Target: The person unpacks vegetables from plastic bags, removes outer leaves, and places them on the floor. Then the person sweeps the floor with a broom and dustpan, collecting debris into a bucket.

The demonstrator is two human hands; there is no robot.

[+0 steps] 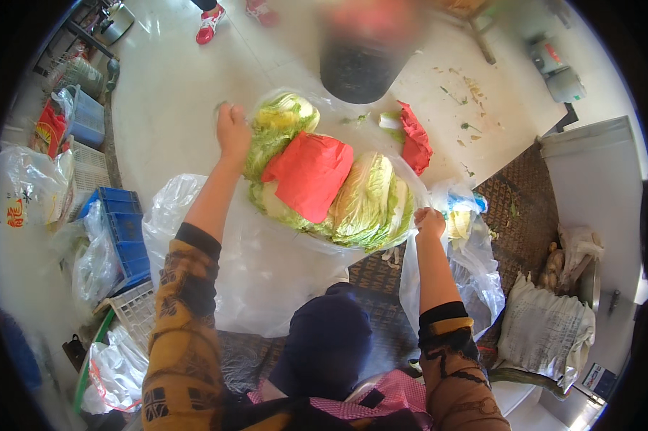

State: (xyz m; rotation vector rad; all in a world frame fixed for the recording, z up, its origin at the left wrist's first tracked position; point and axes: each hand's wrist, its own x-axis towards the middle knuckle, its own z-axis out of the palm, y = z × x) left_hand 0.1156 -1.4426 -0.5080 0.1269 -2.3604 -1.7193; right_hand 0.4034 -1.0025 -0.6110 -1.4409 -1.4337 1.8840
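Observation:
Several napa cabbages [371,199] lie together in a clear plastic bag [270,285] in front of me. A crumpled sheet of red paper [310,175] covers part of the middle ones. My left hand [234,132] is closed at the bag's left side, beside the leafy cabbage [283,113] at the upper left; the plastic in its fingers is hard to make out. At the right, my right hand [430,221] pinches the bag's gathered edge, close to the rightmost cabbage.
Beyond the bag stands a black bucket [353,73] with something red, blurred, on top. Red paper [416,140] and leaf scraps [466,126] litter the pale floor. Blue [120,231] and white crates line the left. A woven sack [544,328] stands at right. Another person's red shoe [211,26] is at the top.

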